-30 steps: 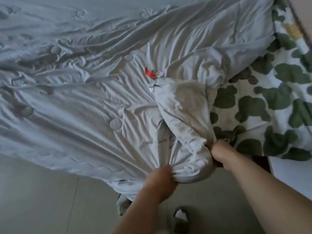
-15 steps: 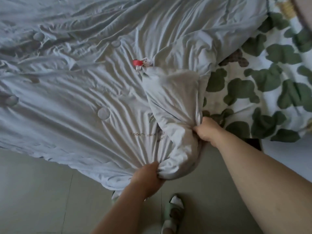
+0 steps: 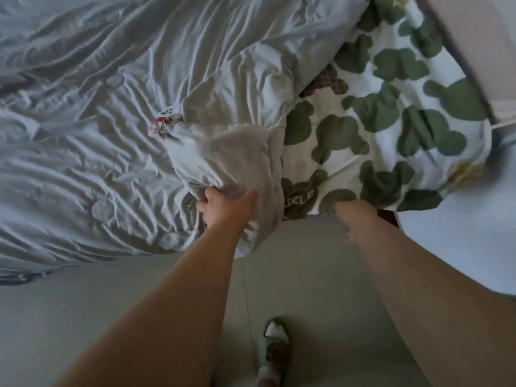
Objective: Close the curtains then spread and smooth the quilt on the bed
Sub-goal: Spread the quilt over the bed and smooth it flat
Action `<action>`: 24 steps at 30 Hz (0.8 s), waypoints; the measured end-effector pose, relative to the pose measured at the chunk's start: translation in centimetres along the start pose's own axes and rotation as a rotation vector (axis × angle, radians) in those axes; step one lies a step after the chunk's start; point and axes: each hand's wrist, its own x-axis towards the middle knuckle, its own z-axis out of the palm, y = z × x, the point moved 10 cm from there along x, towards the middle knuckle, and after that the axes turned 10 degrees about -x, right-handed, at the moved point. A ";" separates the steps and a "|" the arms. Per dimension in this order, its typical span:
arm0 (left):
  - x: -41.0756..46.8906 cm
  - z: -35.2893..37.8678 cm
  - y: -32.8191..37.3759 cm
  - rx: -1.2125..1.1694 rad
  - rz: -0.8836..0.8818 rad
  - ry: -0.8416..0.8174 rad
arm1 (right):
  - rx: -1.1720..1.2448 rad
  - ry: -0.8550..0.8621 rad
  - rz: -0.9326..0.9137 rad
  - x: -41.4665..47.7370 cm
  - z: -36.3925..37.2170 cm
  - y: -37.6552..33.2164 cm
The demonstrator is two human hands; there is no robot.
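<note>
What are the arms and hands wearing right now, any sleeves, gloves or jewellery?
The left arm and right arm are bare, no sleeves in view. The left hand has no glove, ring or watch. The right hand is blurred, but no glove or wristband shows.

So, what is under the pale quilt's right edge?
A sheet with green blotches runs under the quilt there; whatever lies beneath further left is covered.

- A pale tiled floor point(image 3: 301, 280) fills the view from 5 to 8 o'clock, with a thin seam running down it.
- A green sandal point(image 3: 279, 349) stands on the floor at 6 o'clock.
- A white sheet printed with green mouse-head shapes point(image 3: 391, 118) lies at 2 o'clock.
- A pinkish panel point(image 3: 480, 37) sits at 1 o'clock.
</note>
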 end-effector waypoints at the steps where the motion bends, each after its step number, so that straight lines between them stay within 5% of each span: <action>1: 0.0 -0.3 -0.4 -0.006 -0.035 0.043 | 0.174 -0.022 0.050 0.4 0.4 0.9; 5: 0.4 -0.5 -1.0 -0.103 -0.060 0.164 | 0.833 -0.083 0.105 1.5 0.7 1.2; 9: 0.2 -0.5 0.1 -0.223 -0.007 0.242 | 1.104 -0.124 0.009 1.9 -0.9 -1.5; 14: -0.3 0.0 1.9 -0.231 0.071 0.257 | 0.569 0.575 -0.246 -0.5 -10.4 1.6; 16: -0.3 -0.1 2.2 -0.235 0.075 0.247 | 0.406 0.525 -0.186 1.3 -9.7 3.7; 20: 0.5 -1.0 2.6 -0.273 0.046 0.286 | 0.327 0.122 0.089 5.5 -5.0 6.4; 24: 1.9 -0.1 3.5 -0.177 0.086 0.216 | 0.386 0.273 0.295 4.1 -7.6 6.9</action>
